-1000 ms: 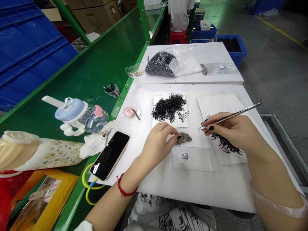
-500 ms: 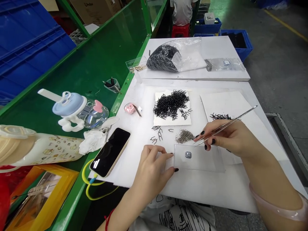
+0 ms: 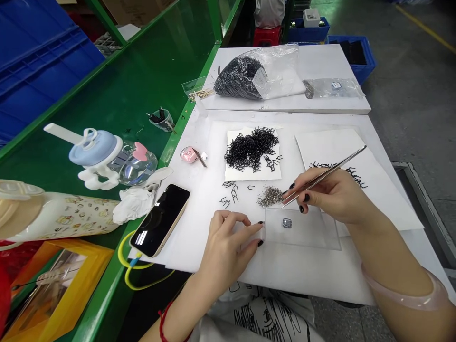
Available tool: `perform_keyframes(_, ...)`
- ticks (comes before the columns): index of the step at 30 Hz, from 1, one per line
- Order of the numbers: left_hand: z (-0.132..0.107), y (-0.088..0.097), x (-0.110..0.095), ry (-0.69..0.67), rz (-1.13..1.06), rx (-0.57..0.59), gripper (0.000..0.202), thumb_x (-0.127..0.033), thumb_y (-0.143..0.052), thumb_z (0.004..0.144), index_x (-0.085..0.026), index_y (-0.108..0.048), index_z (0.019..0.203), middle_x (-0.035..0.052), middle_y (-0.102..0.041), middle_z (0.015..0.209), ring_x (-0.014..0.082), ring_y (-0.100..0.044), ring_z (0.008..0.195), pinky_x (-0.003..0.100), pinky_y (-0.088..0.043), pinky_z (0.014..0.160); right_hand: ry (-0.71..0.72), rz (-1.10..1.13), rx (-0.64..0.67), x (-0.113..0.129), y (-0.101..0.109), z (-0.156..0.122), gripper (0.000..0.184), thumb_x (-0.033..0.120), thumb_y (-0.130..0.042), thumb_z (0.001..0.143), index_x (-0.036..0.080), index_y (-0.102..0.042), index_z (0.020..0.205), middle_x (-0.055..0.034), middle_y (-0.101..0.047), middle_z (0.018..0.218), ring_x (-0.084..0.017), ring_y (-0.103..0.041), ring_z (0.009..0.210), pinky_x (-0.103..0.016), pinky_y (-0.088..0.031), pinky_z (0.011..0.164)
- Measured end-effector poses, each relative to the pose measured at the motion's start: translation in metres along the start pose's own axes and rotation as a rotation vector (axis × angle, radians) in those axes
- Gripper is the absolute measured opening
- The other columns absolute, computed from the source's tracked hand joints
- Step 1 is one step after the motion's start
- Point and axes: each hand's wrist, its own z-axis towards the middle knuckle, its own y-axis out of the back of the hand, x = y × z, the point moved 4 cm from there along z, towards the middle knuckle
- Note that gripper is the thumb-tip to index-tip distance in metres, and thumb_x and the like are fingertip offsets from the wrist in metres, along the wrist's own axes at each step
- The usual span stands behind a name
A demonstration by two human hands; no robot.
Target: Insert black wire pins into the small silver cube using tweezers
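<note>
My right hand (image 3: pixel 327 194) is closed on metal tweezers (image 3: pixel 324 176). Their tips are close together at the near right edge of a small pile of tiny metallic bits (image 3: pixel 270 196). Whether they grip a bit is too small to see. A clear plastic plate (image 3: pixel 309 235) lies flat beneath that hand, with a small shiny silvery-blue piece (image 3: pixel 287 223) on it. At the plate's left edge is my left hand (image 3: pixel 228 242), index finger and thumb apart with their tips at the edge. Loose black U-shaped pins (image 3: pixel 233 192) lie beyond it.
A heap of black pins (image 3: pixel 251 149) sits on white card, with more pins (image 3: pixel 356 178) on a right-hand sheet (image 3: pixel 327 145). Behind stands a bag of black parts (image 3: pixel 242 78). At left are a phone (image 3: pixel 160 221), a pink case (image 3: pixel 188 155), a bottle (image 3: pixel 133 164) and a tumbler (image 3: pixel 81 211).
The clear plate has slid slightly right with the silvery piece on it, and my left fingertips have moved right too. The tweezer tips have drawn closer together, nearer the metallic pile.
</note>
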Motion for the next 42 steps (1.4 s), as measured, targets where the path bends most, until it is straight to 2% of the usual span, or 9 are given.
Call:
perform_keyframes(4, -0.001, -0.004, -0.001, 0.005, 0.009, -0.026, 0.014, -0.011, -0.067, 0.084, -0.020, -0.072, 0.094, 0.0048, -0.060, 0.094, 0.0210, -0.045, 0.091, 0.037, -0.047, 0.078, 0.009, 0.004, 0.004, 0.000, 0.000, 0.001, 0.004, 0.024, -0.074, 0.082, 0.026, -0.074, 0.086, -0.0041, -0.073, 0.084, -0.017, -0.069, 0.070, -0.025, -0.058, 0.052)
perform_keyframes(9, -0.001, -0.006, -0.004, -0.011, 0.012, -0.030, 0.014, -0.012, -0.064, 0.087, -0.021, -0.071, 0.095, 0.0041, -0.059, 0.096, 0.0203, -0.045, 0.092, 0.036, -0.046, 0.078, 0.008, 0.011, -0.010, -0.001, 0.002, 0.002, 0.004, 0.026, -0.075, 0.081, 0.026, -0.074, 0.085, -0.0041, -0.073, 0.081, -0.020, -0.071, 0.077, -0.026, -0.057, 0.051)
perform_keyframes(18, -0.001, -0.008, -0.006, -0.009, 0.061, -0.066, 0.016, -0.010, -0.063, 0.087, -0.020, -0.070, 0.097, 0.0044, -0.060, 0.095, 0.0199, -0.049, 0.091, 0.037, -0.048, 0.077, 0.028, 0.011, -0.023, -0.001, 0.004, 0.003, 0.008, 0.030, -0.077, 0.079, 0.024, -0.074, 0.084, -0.0042, -0.072, 0.078, -0.020, -0.070, 0.072, -0.025, -0.055, 0.048)
perform_keyframes(23, -0.001, -0.009, -0.009, -0.007, 0.082, -0.061, 0.011, -0.013, -0.062, 0.089, -0.020, -0.070, 0.092, 0.0042, -0.061, 0.094, 0.0199, -0.050, 0.091, 0.037, -0.047, 0.078, 0.032, 0.006, -0.035, 0.000, 0.005, 0.003, 0.010, 0.032, -0.077, 0.079, 0.024, -0.074, 0.084, -0.0049, -0.073, 0.080, -0.019, -0.070, 0.072, -0.026, -0.056, 0.050)
perform_keyframes(30, 0.000, -0.010, -0.012, -0.022, 0.117, -0.048, 0.013, -0.010, -0.061, 0.087, -0.019, -0.068, 0.092, 0.0028, -0.059, 0.095, 0.0187, -0.048, 0.089, 0.034, -0.045, 0.077, 0.037, -0.002, -0.043, 0.002, 0.004, 0.002, 0.008, 0.032, -0.077, 0.080, 0.025, -0.074, 0.084, -0.0036, -0.073, 0.078, -0.019, -0.071, 0.073, -0.024, -0.055, 0.050)
perform_keyframes(39, 0.004, -0.019, -0.017, -0.044, 0.210, -0.054, 0.005, -0.013, -0.061, 0.086, -0.016, -0.062, 0.082, 0.0023, -0.059, 0.091, 0.0193, -0.053, 0.093, 0.038, -0.045, 0.083, 0.048, -0.037, -0.045, 0.002, 0.005, 0.001, 0.003, 0.027, -0.076, 0.081, 0.027, -0.076, 0.084, -0.0027, -0.074, 0.080, -0.016, -0.068, 0.068, -0.025, -0.055, 0.053)
perform_keyframes(42, 0.006, -0.015, -0.017, -0.053, 0.192, -0.026, 0.003, -0.013, -0.063, 0.085, -0.015, -0.062, 0.082, 0.0028, -0.059, 0.093, 0.0199, -0.053, 0.093, 0.037, -0.046, 0.082, 0.059, -0.038, -0.058, 0.003, 0.006, 0.000, 0.004, 0.026, -0.076, 0.081, 0.026, -0.075, 0.085, -0.0027, -0.074, 0.080, -0.016, -0.067, 0.067, -0.025, -0.055, 0.053)
